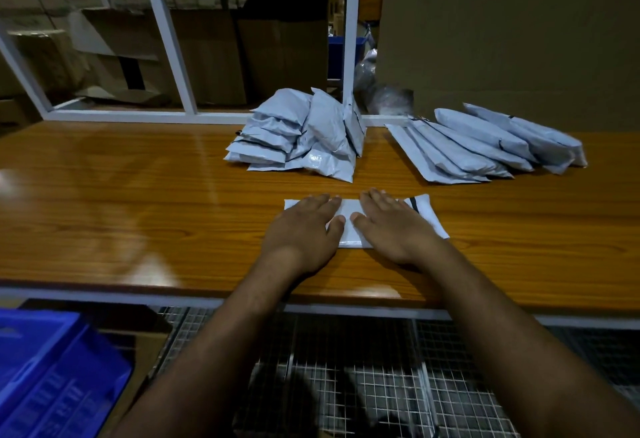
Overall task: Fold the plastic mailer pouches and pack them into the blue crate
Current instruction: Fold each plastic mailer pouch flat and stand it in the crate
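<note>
Grey plastic pouch [349,226] lies flat on wood bench [138,195], near its front edge, directly ahead of the person. Both hands on top of it. L hand [304,233] covers the left part, R hand [391,229] the right part; palms down, fingers straight and lying close together, thumbs angled inward and nearly meeting over the middle. No pinching, nothing gripped. Judged: flat-palm press to squeeze out air and set a crease, so the fold holds before lifting. Pouch's right end, w/ dark seal strip, sticks out past R hand; prob. the flap end not yet tucked, though can't tell how many folds are in already.

Two stocks further back on bench, well apart from hands. Centre heap [298,136]: short, plump packets, loosely stacked, look folded. Right row [485,143]: longer packets lying overlapped, leaning on each other, look unfolded. Judged: in-tray right, done-tray centre, work spot kept between and near the person for reach.

Blue crate [52,368] sits below bench level at lower left, on L-hand side; only part in view, contents can't be seen. Placement suits a drop from bench edge. Heap on bench suggests packing is batched, not per piece.

Risk: slick film may spring open once the press is released.
</note>
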Motion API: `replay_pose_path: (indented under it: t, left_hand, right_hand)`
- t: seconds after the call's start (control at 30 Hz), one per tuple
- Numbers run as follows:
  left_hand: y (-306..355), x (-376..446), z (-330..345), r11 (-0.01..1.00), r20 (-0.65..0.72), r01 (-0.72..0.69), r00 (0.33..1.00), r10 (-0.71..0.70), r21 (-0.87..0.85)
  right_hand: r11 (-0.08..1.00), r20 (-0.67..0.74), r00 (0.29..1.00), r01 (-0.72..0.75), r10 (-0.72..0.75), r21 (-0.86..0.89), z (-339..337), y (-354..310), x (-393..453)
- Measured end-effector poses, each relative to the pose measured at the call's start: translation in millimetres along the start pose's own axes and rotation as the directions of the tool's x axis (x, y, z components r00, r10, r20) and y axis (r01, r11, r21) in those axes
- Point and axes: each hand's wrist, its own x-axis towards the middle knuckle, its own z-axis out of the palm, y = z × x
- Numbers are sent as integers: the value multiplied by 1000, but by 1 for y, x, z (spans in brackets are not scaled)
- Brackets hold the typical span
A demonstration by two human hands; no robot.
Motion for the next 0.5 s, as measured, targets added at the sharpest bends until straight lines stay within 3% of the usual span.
replay_pose_path:
  t: [0.13,0.37,0.5]
  left_hand:
    - [-1,2,0,1000,41,10,999,-12,29]
    - [-7,-1,-2,996,61,35,997,-41,85]
    - [-10,-10,-5,999,71,26,997,-23,-34]
  right_hand:
    - [998,-63,996,-62,60,-30,5,6,-2]
    - [999,-44,998,-39,40,14,-4,17,-21]
    - [1000,-29,1000,0,1,5,-3,25,-21]
